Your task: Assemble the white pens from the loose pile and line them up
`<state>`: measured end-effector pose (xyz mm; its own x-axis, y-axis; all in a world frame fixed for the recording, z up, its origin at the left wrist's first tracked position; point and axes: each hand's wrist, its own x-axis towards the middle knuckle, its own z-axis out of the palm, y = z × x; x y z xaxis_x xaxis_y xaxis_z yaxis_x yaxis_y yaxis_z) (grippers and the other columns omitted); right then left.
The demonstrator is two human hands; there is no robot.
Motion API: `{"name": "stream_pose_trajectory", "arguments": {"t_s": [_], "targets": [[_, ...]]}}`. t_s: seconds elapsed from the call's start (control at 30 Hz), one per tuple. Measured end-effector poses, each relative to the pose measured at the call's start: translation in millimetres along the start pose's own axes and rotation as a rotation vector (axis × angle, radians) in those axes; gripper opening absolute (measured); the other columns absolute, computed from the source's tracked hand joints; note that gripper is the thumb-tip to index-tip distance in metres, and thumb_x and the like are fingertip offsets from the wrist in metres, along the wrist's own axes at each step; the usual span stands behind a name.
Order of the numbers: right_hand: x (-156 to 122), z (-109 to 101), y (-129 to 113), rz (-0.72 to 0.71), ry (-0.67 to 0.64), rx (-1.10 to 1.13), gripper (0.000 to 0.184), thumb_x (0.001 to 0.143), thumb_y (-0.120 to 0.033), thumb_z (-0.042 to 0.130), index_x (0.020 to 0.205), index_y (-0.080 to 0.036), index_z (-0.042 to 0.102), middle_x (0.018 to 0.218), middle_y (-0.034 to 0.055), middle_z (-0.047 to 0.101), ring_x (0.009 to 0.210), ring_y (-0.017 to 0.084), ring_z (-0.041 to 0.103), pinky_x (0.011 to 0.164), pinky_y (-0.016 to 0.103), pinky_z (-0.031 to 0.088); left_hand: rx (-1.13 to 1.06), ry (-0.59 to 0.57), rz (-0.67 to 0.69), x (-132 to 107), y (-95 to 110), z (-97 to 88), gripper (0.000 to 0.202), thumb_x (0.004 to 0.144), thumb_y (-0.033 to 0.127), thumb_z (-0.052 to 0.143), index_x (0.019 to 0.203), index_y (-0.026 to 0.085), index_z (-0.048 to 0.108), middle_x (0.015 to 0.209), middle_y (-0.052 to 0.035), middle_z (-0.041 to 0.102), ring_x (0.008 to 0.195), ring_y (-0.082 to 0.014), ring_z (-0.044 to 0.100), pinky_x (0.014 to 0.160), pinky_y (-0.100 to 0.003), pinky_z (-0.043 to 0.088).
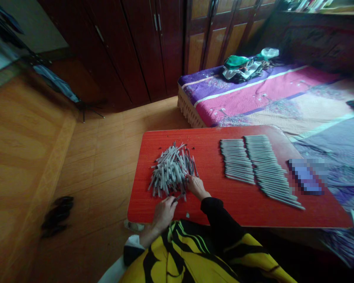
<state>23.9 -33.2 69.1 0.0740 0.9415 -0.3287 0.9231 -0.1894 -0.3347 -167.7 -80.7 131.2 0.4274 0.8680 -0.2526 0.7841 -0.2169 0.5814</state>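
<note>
A loose heap of grey pen-like sticks [170, 169] lies on the left half of a red table [242, 196]. My right hand [197, 186] rests at the heap's near right edge, fingers curled down onto the sticks. My left hand [164, 213] sits closed near the table's front edge, pinching one small stick at its fingertips. Two neat rows of the same sticks [258, 167] lie side by side on the right half of the table.
A blurred object [308, 175] lies at the table's right end. A bed with a purple and pink cover [271, 94] stands behind, with crumpled cloth [247, 67] on it. Dark wooden wardrobes [153, 47] line the back. A dark item [57, 216] lies on the wooden floor.
</note>
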Motion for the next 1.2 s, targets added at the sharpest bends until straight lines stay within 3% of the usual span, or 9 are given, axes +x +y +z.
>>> {"name": "stream_pose_trajectory", "arguments": {"t_s": [0.37,0.67,0.87,1.03,1.2], "targets": [[-4.4,11.8,2.5,0.104,0.064,0.046,0.026,0.083,-0.023,0.043,0.107,-0.016,0.047,0.089,0.0097,0.067,0.081,0.021,0.063,0.063,0.026,0.037,0.000,-0.012,-0.090,11.6,8.9,-1.2,0.025,0.089,0.026,0.037,0.102,0.018,0.057,0.088,-0.0092,0.069,0.080,-0.0202,0.065,0.064,-0.025,0.042],[-0.3,18.2,-0.8,0.190,0.088,0.133,0.026,0.079,-0.023,0.047,0.103,-0.015,0.049,0.088,0.0110,0.067,0.083,0.025,0.063,0.066,0.028,0.038,-0.082,0.064,-0.017,15.5,13.0,9.8,0.025,0.087,0.027,0.039,0.100,0.017,0.058,0.087,-0.0116,0.069,0.079,-0.0232,0.065,0.064,-0.028,0.043],[2.0,16.3,-6.2,0.234,0.103,0.305,0.023,0.078,-0.020,0.050,0.100,-0.014,0.054,0.090,0.0134,0.067,0.089,0.026,0.062,0.073,0.030,0.038,-0.158,0.117,-0.006,15.1,13.1,16.1,0.024,0.085,0.029,0.042,0.098,0.019,0.060,0.088,-0.0120,0.069,0.081,-0.0238,0.065,0.067,-0.029,0.044],[-3.2,10.8,-0.9,0.264,0.162,0.605,0.023,0.074,-0.022,0.053,0.095,-0.015,0.060,0.091,0.0123,0.067,0.089,0.024,0.061,0.071,0.028,0.040,-0.429,0.205,-0.111,17.6,14.6,13.5,0.020,0.080,0.032,0.051,0.092,0.020,0.062,0.076,-0.0083,0.069,0.065,-0.0203,0.064,0.057,-0.026,0.043],[-15.4,1.1,18.4,0.308,0.151,1.057,0.031,0.074,-0.038,0.051,0.087,-0.012,0.062,0.071,0.0083,0.066,0.051,0.014,0.057,0.046,0.024,0.040,-0.902,0.268,-0.208,32.1,22.6,4.1,0.025,0.072,0.038,0.061,0.086,0.017,0.058,0.075,-0.0069,0.068,0.052,-0.0146,0.059,0.045,-0.022,0.041]]}}
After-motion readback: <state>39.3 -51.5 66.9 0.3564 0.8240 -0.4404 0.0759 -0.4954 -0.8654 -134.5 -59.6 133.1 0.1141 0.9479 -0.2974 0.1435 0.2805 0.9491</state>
